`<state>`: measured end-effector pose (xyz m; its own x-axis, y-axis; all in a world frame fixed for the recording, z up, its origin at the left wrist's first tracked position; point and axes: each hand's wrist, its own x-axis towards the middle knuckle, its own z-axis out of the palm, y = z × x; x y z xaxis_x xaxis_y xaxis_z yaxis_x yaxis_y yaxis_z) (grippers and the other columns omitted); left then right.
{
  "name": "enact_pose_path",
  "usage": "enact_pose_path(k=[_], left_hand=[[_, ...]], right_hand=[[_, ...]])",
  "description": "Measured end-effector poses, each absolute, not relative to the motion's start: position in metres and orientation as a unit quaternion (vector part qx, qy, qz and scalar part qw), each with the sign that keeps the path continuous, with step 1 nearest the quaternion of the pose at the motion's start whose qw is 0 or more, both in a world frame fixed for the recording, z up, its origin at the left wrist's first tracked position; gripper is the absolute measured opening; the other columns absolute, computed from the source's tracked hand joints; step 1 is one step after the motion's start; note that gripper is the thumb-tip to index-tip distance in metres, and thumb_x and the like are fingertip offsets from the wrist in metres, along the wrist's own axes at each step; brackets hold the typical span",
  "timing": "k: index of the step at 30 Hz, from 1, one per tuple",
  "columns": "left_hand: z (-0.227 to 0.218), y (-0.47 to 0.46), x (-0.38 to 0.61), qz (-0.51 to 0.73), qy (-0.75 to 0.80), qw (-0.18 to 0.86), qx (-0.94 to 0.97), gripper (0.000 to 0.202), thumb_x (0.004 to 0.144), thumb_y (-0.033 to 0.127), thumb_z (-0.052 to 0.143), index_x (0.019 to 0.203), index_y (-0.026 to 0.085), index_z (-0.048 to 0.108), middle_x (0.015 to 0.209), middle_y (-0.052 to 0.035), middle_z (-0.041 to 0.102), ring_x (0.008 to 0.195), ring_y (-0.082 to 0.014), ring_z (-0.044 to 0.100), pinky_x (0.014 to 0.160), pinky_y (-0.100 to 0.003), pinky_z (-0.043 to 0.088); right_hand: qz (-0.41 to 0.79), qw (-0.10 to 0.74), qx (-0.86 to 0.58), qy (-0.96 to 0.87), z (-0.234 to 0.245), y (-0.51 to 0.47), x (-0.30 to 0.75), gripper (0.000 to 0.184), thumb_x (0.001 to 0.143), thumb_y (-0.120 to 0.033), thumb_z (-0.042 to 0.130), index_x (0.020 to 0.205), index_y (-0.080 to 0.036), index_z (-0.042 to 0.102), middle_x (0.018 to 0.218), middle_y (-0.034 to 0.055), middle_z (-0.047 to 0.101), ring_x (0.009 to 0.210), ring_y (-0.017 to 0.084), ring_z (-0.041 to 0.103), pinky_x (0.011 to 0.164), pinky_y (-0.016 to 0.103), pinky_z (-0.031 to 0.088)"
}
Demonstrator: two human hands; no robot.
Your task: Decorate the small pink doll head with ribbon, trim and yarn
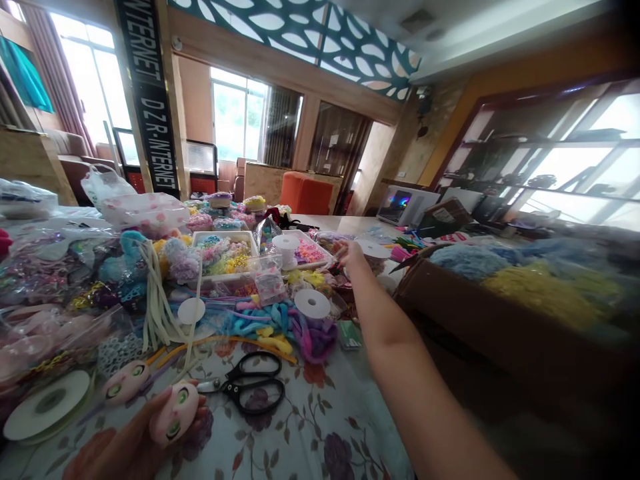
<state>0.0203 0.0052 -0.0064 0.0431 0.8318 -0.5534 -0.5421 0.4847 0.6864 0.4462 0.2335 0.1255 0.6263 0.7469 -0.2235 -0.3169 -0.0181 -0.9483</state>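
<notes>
My left hand [145, 427], low at the left, is closed around a pink doll head [175, 414] with painted green eyes. Another doll head [126, 383] of the same kind lies on the cloth just beyond it. Black-handled scissors [250, 385] rest close by, blades pointing toward the held head. My right arm stretches far forward, and my right hand [351, 255] is among the craft supplies, beside a white spool [373, 249]. Its fingers are small and partly hidden, so their grip is unclear. Nearer lie another white spool [312, 303] and a purple fuzzy strip [316, 338].
A cardboard box [450, 300] with blue and yellow fluffy material stands at the right. White trays [225, 277] hold beads and small parts. Plastic bags [50, 260] crowd the left, and a ribbon reel [47, 405] lies front left. A flowered tablecloth [295, 440] covers the front.
</notes>
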Motion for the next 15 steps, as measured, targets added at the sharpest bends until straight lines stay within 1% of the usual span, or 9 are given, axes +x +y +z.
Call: enact_pose_path(k=[3, 6, 8, 10, 12, 13, 15], left_hand=[[-0.009, 0.007, 0.017, 0.466, 0.495, 0.723, 0.123, 0.052, 0.084, 0.018, 0.062, 0.135, 0.013, 0.054, 0.108, -0.0129, 0.073, 0.101, -0.0314, 0.070, 0.084, -0.043, 0.062], [-0.013, 0.009, 0.013, 0.458, 0.495, 0.728, 0.123, 0.051, 0.086, 0.018, 0.062, 0.135, 0.011, 0.053, 0.108, -0.0147, 0.073, 0.099, -0.0317, 0.071, 0.084, -0.041, 0.061], [-0.014, 0.009, 0.012, 0.461, 0.488, 0.730, 0.129, 0.051, 0.085, 0.017, 0.063, 0.135, 0.010, 0.053, 0.106, -0.0146, 0.073, 0.100, -0.0321, 0.070, 0.084, -0.041, 0.061], [-0.014, 0.009, 0.012, 0.466, 0.477, 0.734, 0.130, 0.051, 0.086, 0.016, 0.061, 0.136, 0.009, 0.052, 0.106, -0.0149, 0.073, 0.101, -0.0319, 0.070, 0.085, -0.041, 0.061], [-0.012, 0.009, 0.012, 0.465, 0.471, 0.740, 0.121, 0.049, 0.088, 0.016, 0.058, 0.136, 0.008, 0.050, 0.107, -0.0152, 0.073, 0.101, -0.0308, 0.070, 0.087, -0.042, 0.060], [-0.011, 0.008, 0.013, 0.463, 0.467, 0.744, 0.118, 0.048, 0.089, 0.016, 0.057, 0.135, 0.008, 0.051, 0.108, -0.0152, 0.072, 0.101, -0.0305, 0.070, 0.088, -0.042, 0.059], [-0.008, 0.007, 0.013, 0.461, 0.457, 0.751, 0.119, 0.046, 0.088, 0.017, 0.058, 0.133, 0.010, 0.053, 0.110, -0.0151, 0.072, 0.102, -0.0308, 0.070, 0.089, -0.044, 0.059]], right_hand=[[0.434, 0.674, -0.556, -0.221, 0.152, 0.233, 0.438, 0.031, 0.095, -0.032, 0.059, 0.121, -0.016, 0.058, 0.119, 0.0088, 0.061, 0.099, 0.021, 0.064, 0.083, 0.040, 0.056], [0.460, 0.672, -0.517, -0.263, 0.177, 0.232, 0.424, 0.027, 0.095, -0.031, 0.060, 0.116, -0.014, 0.060, 0.111, 0.0071, 0.064, 0.089, 0.018, 0.065, 0.075, 0.035, 0.057], [0.469, 0.674, -0.492, -0.290, 0.191, 0.229, 0.413, 0.020, 0.096, -0.028, 0.058, 0.108, -0.013, 0.061, 0.099, 0.0044, 0.065, 0.079, 0.014, 0.065, 0.068, 0.030, 0.057], [0.474, 0.675, -0.469, -0.316, 0.202, 0.223, 0.401, 0.011, 0.097, -0.021, 0.054, 0.097, -0.013, 0.062, 0.084, 0.0018, 0.066, 0.069, 0.011, 0.063, 0.065, 0.026, 0.056], [0.481, 0.671, -0.448, -0.344, 0.212, 0.215, 0.389, 0.013, 0.095, -0.014, 0.051, 0.088, -0.014, 0.062, 0.073, 0.0010, 0.065, 0.067, 0.011, 0.063, 0.066, 0.026, 0.056], [0.488, 0.665, -0.436, -0.361, 0.216, 0.211, 0.383, 0.014, 0.094, -0.013, 0.051, 0.086, -0.015, 0.062, 0.071, 0.0013, 0.066, 0.068, 0.013, 0.064, 0.068, 0.027, 0.056], [0.504, 0.646, -0.412, -0.398, 0.225, 0.202, 0.370, 0.013, 0.092, -0.015, 0.052, 0.088, -0.017, 0.064, 0.073, 0.0028, 0.068, 0.074, 0.015, 0.066, 0.071, 0.030, 0.056]])
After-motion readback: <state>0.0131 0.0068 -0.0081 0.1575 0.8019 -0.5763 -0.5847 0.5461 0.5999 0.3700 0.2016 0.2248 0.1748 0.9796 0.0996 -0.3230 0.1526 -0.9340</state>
